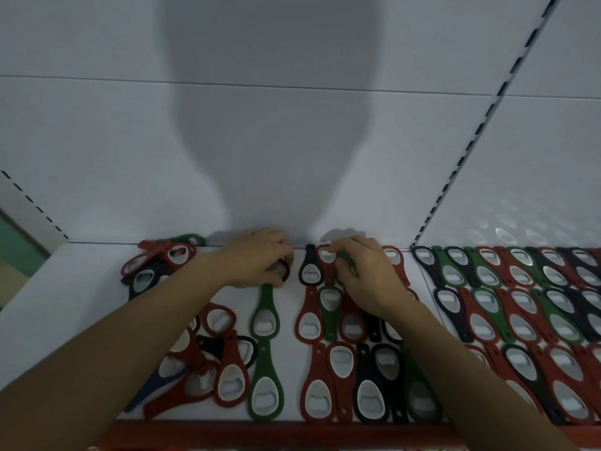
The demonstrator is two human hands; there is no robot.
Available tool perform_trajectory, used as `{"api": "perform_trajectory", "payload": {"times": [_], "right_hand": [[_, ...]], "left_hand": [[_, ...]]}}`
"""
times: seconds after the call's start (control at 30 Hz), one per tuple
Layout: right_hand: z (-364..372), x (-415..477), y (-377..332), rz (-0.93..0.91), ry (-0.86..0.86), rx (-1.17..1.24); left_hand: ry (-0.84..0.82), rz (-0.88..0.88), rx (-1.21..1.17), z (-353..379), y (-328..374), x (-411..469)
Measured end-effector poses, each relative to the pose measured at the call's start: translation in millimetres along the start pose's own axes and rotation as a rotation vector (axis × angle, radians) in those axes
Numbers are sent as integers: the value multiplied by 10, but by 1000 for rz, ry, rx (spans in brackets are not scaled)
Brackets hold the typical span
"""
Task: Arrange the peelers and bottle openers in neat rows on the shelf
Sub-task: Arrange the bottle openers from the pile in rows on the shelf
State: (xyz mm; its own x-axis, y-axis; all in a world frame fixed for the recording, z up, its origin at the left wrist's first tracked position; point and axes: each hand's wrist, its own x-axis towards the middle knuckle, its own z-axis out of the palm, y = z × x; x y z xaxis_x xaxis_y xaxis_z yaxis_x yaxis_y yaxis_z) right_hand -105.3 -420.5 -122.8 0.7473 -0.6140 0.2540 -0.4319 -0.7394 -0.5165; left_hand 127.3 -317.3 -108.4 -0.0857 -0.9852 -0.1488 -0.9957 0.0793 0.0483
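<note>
- Right, your left hand point(260, 263) was curled round a dark opener point(281, 270) at the shelf's point(289, 323) back edge.
- Your right hand point(364, 275) pinched a green opener point(346, 260) just beside it, over the back row.
- The loose pile point(208, 353) sat toward the shelf's left front, unsorted.
- Risk, as I judged it: your right wrist lay over the laid rows point(340, 359); dragging it back could knock them crooked.
</note>
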Motion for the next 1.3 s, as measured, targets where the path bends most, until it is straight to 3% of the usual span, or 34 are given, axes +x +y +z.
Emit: {"api": "perform_trajectory", "payload": {"times": [0.1,0.17,0.23,0.33,0.47,0.63,0.8,0.93,1.0,1.17,1.23,1.3], "right_hand": [[-16,3,6,2,34,28],[-19,12,7,10,45,48],[-7,24,4,11,45,53],[23,27,-9,7,49,52],[79,11,-16,13,56,45],[173,-1,-80,-7,23,3],[219,-59,-159,-68,6,-15],[237,-71,-198,-57,1,-4],[239,-82,-224,-51,-5,3],[226,-115,-247,-35,-8,22],[222,-115,-258,-1,-9,27],[211,-113,-262,35,-8,26]], "left_hand": [[196,-52,-267,-61,-27,-1],[393,-180,-506,-110,-16,30],[453,-333,-724,-122,11,86],[386,-454,-711,-39,78,163],[404,-476,-607,87,164,144],[335,-279,-488,-19,151,-90],[-68,127,-192,-23,71,-585],[-105,180,-81,64,117,-704],[-61,136,-97,23,97,-701],[234,-144,-623,21,213,-686],[259,-300,-785,110,320,-639],[233,-442,-725,217,396,-596]]}}
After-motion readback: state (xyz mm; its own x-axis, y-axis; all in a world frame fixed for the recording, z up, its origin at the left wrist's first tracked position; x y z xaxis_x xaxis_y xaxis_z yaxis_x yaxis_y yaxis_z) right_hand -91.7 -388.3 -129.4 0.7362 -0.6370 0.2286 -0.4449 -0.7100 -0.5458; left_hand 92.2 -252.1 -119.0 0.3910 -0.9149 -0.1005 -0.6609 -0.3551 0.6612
